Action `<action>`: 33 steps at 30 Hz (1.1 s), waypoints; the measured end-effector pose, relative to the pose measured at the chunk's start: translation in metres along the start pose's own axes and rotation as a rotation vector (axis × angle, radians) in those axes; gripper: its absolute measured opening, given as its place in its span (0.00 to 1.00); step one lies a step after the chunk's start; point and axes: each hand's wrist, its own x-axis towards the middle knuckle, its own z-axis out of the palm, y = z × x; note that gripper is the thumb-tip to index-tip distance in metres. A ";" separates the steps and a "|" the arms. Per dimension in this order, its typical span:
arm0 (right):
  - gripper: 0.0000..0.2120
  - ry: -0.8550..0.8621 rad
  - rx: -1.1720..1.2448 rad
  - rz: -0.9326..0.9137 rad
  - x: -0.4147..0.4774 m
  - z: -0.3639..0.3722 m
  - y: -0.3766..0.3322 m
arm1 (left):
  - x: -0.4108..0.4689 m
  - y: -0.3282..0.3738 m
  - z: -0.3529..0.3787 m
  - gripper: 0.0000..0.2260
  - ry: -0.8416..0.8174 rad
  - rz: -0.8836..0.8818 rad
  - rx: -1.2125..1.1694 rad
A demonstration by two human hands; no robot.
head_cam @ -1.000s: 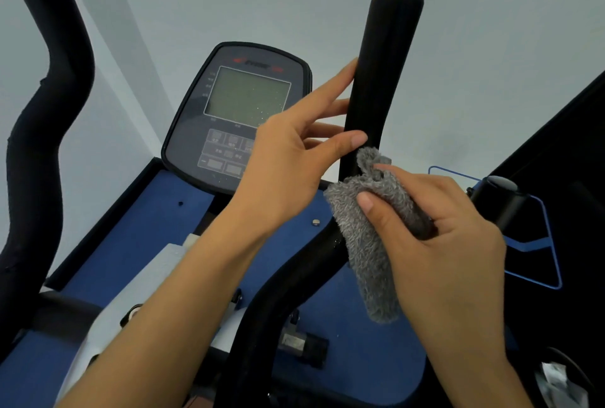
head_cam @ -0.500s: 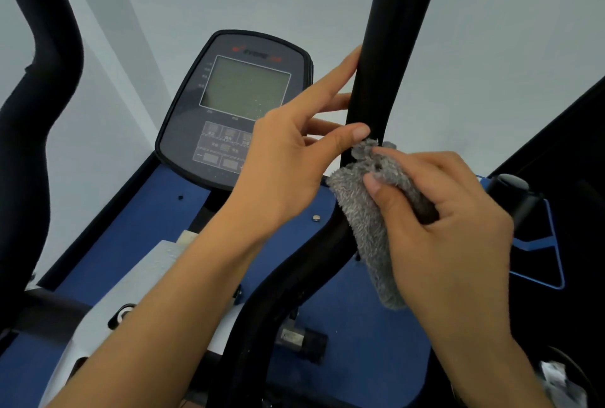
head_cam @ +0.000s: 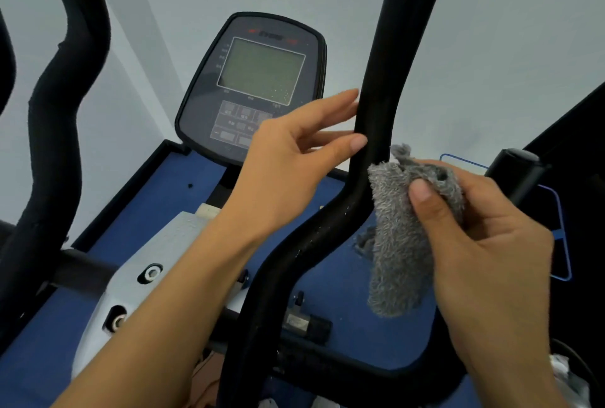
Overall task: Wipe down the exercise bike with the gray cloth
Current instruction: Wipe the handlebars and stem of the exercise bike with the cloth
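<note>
The exercise bike's black foam right handlebar (head_cam: 396, 57) rises through the middle of the view. Behind it sits the console (head_cam: 258, 80) with a grey screen and buttons. My right hand (head_cam: 484, 243) grips the gray cloth (head_cam: 399, 243), a fuzzy folded piece hanging down just right of the bar's bend. My left hand (head_cam: 294, 162) is open, with its fingertips and thumb touching the bar's left side above the bend. The left handlebar (head_cam: 62, 112) stands at the far left.
A blue mat with a black border (head_cam: 157, 204) lies on the floor under the bike. The bike's white frame with bolts (head_cam: 147, 276) is low at the left. A second black grip end (head_cam: 517, 171) juts out at right, beside a dark panel. White walls behind.
My right hand has pulled the cloth down and to the right, off the bar. My left hand's fingers have loosened on the bar. The view has tilted, showing more of the bike.
</note>
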 end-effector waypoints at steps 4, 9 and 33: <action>0.10 -0.041 -0.029 -0.011 -0.007 0.008 -0.003 | -0.020 0.000 -0.004 0.17 -0.011 -0.057 0.029; 0.10 -0.048 -0.053 -0.058 -0.008 0.017 -0.003 | -0.052 -0.006 -0.005 0.11 0.067 -0.074 0.010; 0.11 -0.043 -0.297 -0.323 -0.034 0.025 0.002 | -0.069 -0.011 -0.002 0.11 0.361 -0.059 0.068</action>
